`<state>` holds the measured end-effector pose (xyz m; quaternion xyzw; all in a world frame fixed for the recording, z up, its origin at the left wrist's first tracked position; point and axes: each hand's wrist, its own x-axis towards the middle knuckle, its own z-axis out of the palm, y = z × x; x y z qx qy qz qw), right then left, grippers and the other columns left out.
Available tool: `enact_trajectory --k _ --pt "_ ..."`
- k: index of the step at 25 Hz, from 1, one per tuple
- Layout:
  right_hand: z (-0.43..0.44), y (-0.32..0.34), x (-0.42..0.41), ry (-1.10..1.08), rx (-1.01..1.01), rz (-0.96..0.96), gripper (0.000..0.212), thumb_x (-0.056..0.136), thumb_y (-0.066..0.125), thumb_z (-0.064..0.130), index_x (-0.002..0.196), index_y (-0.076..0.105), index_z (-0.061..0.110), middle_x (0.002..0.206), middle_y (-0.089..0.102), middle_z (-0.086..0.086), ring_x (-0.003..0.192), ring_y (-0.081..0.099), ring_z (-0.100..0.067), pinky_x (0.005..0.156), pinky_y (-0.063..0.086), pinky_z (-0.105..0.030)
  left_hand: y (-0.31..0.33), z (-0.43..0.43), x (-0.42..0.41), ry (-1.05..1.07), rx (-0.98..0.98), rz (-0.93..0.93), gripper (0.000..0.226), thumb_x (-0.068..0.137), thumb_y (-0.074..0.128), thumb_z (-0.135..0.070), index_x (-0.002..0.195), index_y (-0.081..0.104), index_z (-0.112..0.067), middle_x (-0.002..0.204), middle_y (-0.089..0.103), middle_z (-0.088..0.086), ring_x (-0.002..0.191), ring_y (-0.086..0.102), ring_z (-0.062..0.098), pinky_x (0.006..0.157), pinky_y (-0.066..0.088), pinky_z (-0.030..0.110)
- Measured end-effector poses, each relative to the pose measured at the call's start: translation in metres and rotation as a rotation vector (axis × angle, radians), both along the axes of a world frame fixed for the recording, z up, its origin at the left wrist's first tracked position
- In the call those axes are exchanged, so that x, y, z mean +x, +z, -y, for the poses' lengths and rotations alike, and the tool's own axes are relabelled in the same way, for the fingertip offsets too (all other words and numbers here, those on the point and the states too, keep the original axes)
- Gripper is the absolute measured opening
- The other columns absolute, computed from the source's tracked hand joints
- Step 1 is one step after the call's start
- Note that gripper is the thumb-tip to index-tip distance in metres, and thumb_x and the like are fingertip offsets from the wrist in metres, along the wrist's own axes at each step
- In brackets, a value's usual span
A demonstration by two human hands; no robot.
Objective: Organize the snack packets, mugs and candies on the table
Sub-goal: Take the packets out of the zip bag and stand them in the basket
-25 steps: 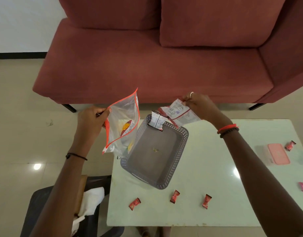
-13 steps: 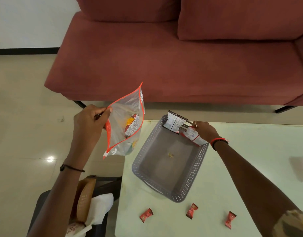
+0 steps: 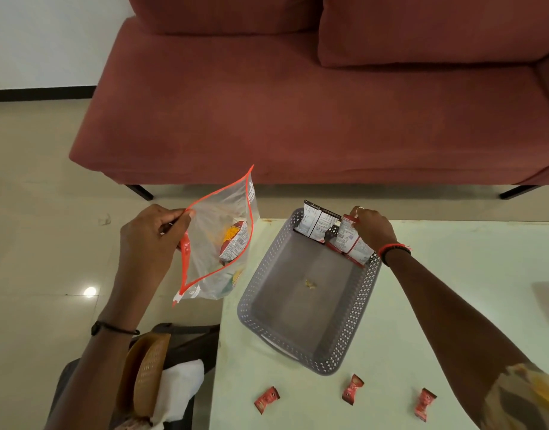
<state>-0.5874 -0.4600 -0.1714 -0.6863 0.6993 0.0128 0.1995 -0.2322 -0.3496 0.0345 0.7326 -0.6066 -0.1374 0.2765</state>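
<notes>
My left hand [image 3: 153, 234] grips the orange-edged rim of a clear zip bag [image 3: 219, 240], held open off the table's left edge; a red snack packet [image 3: 234, 242] and other packets lie inside it. My right hand [image 3: 374, 226] pinches the top of a white-and-red snack packet [image 3: 349, 240] standing against the far wall of a grey perforated basket [image 3: 267, 293]. Another packet [image 3: 315, 223] leans upright beside it. Three red wrapped candies, the left candy [image 3: 267, 398], the middle candy [image 3: 352, 389] and the right candy [image 3: 423, 403], lie near the table's front edge.
The pale green table [image 3: 453, 305] stands in front of a dark red sofa [image 3: 298, 103]. A small crumb [image 3: 310, 283] lies on the basket floor. A dark chair [image 3: 186, 342] at lower left holds a woven brown item [image 3: 147, 370] and a white cloth [image 3: 180, 386].
My right hand has come down from above the basket and set the white-and-red packet upright against the far wall beside the first one. The left hand keeps the bag open.
</notes>
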Motion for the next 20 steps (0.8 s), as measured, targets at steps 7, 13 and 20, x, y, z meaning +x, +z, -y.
enact_trajectory --k 7,13,20 --pt "-0.014 0.016 0.001 -0.137 -0.166 0.192 0.027 0.088 0.058 0.008 0.116 0.061 0.005 0.113 0.066 -0.016 0.105 0.062 -0.031 0.089 0.052 -0.041 0.007 -0.004 -0.010 -0.003 0.005 -0.011 0.026 0.090 0.058 -0.024 0.094 0.072 -0.002 0.071 0.066 0.015 0.061 0.063 0.026 0.058 0.038 0.011" --pt "-0.045 0.100 0.032 -0.388 -0.238 0.701 0.018 0.090 0.060 0.011 0.107 0.064 0.005 0.098 0.071 -0.012 0.091 0.067 -0.024 0.081 0.053 -0.029 0.030 -0.016 -0.030 -0.047 -0.009 0.008 0.024 0.090 0.058 -0.021 0.091 0.072 -0.002 0.068 0.065 0.015 0.059 0.061 0.027 0.060 0.043 0.020" --pt "-0.103 0.266 0.058 -0.115 -0.382 0.959 0.012 0.085 0.069 0.019 0.096 0.069 0.014 0.084 0.068 0.012 0.075 0.064 0.002 0.073 0.046 0.000 0.049 -0.039 -0.068 -0.145 0.034 0.030 0.020 0.088 0.060 -0.014 0.082 0.073 -0.001 0.070 0.062 0.019 0.063 0.057 0.028 0.066 0.041 0.030"
